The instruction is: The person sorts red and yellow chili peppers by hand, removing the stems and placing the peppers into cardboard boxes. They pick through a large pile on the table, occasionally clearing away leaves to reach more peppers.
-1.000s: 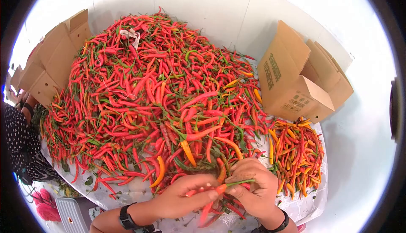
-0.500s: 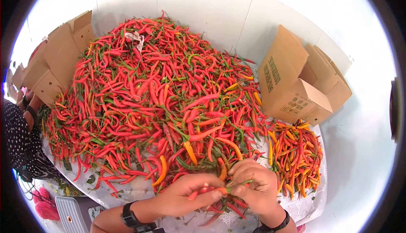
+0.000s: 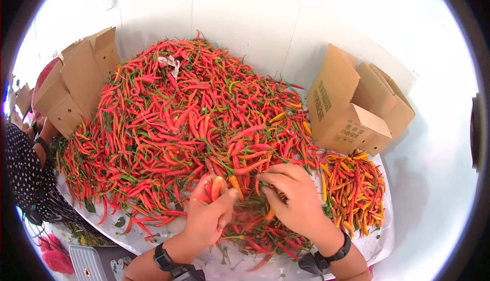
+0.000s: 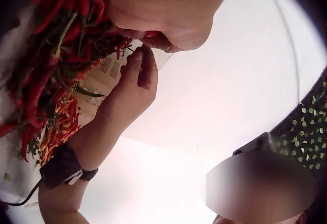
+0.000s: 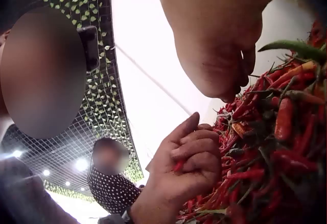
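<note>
While the left hand (image 3: 205,215) grips a few red chilies (image 3: 216,188), the right hand (image 3: 298,198) hangs over the near side of the pile (image 3: 153,107), thumb and bent fingers slightly parted; can't tell from here if its tips have caught anything. Held chilies are in the left fingers, so left of the right hand, apart from its fingertips. Clearest one has its long axis up the left thumb side, far end pointing away from the person; tip or stem end, can't tell. Yellow chili (image 3: 234,183) lies on the pile between the hands, left thumb nearer, long axis running toward the person, stem end far, other end near and slightly right.
</note>
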### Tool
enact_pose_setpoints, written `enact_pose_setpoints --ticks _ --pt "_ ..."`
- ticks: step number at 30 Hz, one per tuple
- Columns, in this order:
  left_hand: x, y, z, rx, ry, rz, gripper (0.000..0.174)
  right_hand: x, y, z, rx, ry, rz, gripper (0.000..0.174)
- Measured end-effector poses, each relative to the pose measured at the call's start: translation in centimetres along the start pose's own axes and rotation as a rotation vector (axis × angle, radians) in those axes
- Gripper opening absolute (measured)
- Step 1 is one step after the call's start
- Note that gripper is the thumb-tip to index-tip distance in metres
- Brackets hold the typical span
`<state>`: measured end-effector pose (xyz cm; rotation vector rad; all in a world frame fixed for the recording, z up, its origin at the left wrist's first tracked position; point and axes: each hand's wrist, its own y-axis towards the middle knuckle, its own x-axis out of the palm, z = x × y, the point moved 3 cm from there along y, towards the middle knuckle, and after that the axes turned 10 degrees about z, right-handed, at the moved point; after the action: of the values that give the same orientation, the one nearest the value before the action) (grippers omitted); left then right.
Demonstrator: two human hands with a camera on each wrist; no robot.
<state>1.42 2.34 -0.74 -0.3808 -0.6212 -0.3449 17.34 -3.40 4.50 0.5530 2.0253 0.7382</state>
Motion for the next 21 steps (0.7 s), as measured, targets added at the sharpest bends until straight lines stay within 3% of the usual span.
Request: enact_pose_setpoints --ticks 2,8,11,12,15,16,19,20,21 --pt "-0.1 0.2 0.0 -0.026 -0.038 0.059 0.010 1.7 1.1 0.0 -0.100 -0.017 -0.034 0.025" --pt "0.0 0.1 -0.1 0.011 0.013 0.059 0.009 3.2 2.0 0.3 -0.105 -0.209 -0.125 0.019" --pt "-0.2 0.1 -0.1 0.084 0.058 -0.010 0.012 0.9 1.8 -0.3 0.005 -0.064 0.071 0.016" --pt "0.0 -0.2 0.0 0.075 0.056 0.016 0.014 -0.2 1.6 -0.8 0.213 0.011 -0.031 0.016" --pt "0.0 -0.2 -0.8 0.132 0.152 -0.031 0.017 -1.6 -0.4 -0.2 0.524 0.569 0.029 0.014" --pt "0.1 -0.3 -0.9 0.116 0.190 -0.071 0.016 -1.9 -1.1 0.1 0.587 0.788 -0.073 0.012" --pt "0.5 -0.7 -0.8 0.104 0.349 -0.150 0.017 -1.4 -2.5 0.9 0.514 0.925 -0.344 0.014" --pt "0.6 -0.9 -0.9 0.124 0.424 -0.153 0.018 -1.5 -3.2 1.4 0.539 0.813 -0.492 0.014" --pt "0.7 -0.9 -0.9 0.144 0.499 -0.156 0.018 -1.3 -3.1 1.4 0.558 0.875 -0.426 0.014"
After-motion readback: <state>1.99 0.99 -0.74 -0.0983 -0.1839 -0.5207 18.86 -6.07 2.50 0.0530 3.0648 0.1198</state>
